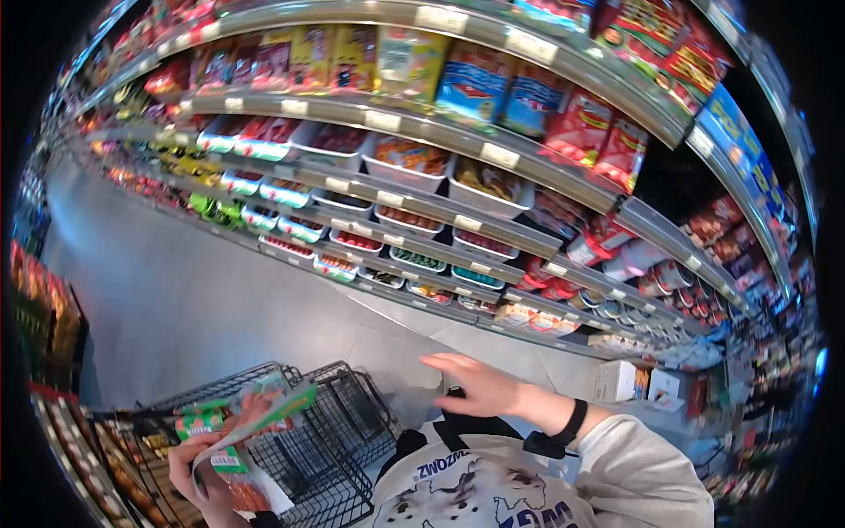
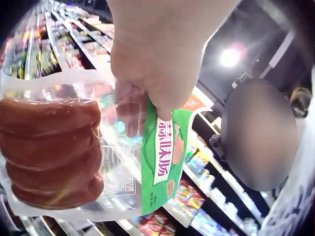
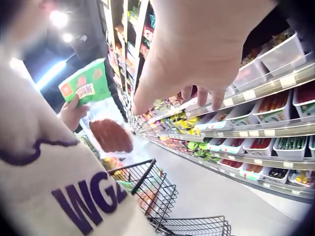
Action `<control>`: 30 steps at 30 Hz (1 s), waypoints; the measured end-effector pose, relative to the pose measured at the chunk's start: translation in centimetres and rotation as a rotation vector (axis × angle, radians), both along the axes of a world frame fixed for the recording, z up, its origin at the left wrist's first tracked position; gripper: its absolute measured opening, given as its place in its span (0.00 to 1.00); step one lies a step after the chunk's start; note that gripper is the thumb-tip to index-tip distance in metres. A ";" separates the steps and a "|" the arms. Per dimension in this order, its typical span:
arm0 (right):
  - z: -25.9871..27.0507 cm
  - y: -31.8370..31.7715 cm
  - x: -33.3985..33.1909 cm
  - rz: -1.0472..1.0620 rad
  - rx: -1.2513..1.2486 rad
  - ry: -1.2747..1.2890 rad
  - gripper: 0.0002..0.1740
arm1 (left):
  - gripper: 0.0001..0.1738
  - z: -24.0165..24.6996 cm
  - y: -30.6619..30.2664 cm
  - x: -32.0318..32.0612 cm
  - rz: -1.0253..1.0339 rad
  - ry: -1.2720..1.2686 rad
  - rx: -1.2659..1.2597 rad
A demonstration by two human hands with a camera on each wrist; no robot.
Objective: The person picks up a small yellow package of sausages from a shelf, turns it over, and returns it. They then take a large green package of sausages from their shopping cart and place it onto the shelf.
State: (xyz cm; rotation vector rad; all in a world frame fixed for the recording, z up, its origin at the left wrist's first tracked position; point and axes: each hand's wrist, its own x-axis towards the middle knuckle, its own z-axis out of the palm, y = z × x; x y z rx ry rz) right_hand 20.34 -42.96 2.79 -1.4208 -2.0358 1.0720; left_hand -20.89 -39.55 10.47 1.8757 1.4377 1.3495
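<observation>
My left hand [image 1: 187,478] grips a clear plastic pack of sausages [image 2: 51,152] by its green printed header [image 2: 165,157]. In the left wrist view the thumb lies against the header, and the thick brown sausages sit side by side in the clear part. The right wrist view shows this pack held up above the wire shopping cart [image 3: 145,179], its sausages hanging below the header. My right hand [image 1: 480,385] is stretched out in the air in front of my body, fingers extended and holding nothing. Other packaged food [image 3: 149,196] lies inside the cart.
Long store shelves [image 1: 502,157] run across the front, stacked with bagged snacks [image 1: 475,79] and white bins of small packets [image 1: 409,158]. Grey floor [image 1: 238,290] lies between shelves and cart. More goods [image 1: 44,326] stand at the left. Open cartons [image 1: 616,380] sit at the right.
</observation>
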 end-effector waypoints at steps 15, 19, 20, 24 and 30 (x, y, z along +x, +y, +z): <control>-6.2 -4.3 17.4 -0.742 -0.330 0.702 0.13 | 0.20 -6.4 12.1 39.4 -0.571 -0.605 -1.187; -8.4 -5.2 24.7 -0.997 -0.261 0.808 0.09 | 0.20 -10.9 13.1 48.1 -0.760 -0.646 -1.320; -8.9 -5.2 26.3 -1.080 -0.175 0.907 0.09 | 0.20 -11.9 12.9 49.8 -0.801 -0.626 -1.294; -6.3 -4.2 31.9 -1.099 -0.101 1.033 0.10 | 0.32 -10.5 9.8 53.6 -0.907 -0.353 -1.453; -7.0 -1.8 35.2 -1.139 -0.196 0.914 0.09 | 0.33 -11.5 8.3 54.9 -1.089 -0.392 -1.692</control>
